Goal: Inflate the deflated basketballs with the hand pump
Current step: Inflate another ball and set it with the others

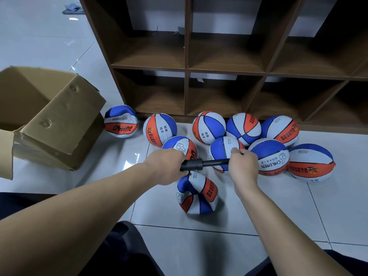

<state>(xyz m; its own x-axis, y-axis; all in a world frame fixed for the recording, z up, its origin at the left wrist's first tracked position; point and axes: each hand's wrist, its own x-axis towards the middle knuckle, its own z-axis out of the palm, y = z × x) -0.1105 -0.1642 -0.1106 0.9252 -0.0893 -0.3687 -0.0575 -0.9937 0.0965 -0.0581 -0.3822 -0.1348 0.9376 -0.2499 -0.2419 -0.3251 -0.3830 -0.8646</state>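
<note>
Deflated basketball crumpled, red/blue/white; black pump horiz. above it.

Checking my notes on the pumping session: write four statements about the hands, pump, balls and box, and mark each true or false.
1. The left hand grips the pump barrel while the right hand holds the handle end. True.
2. The ball under the pump is fully round. False: it is creased and dented.
3. The cardboard box stands to the right of the balls. False: it is on the left, flaps open.
4. The wooden shelf behind the balls holds basketballs. False: no balls are in its compartments; they lie on the floor.
</note>
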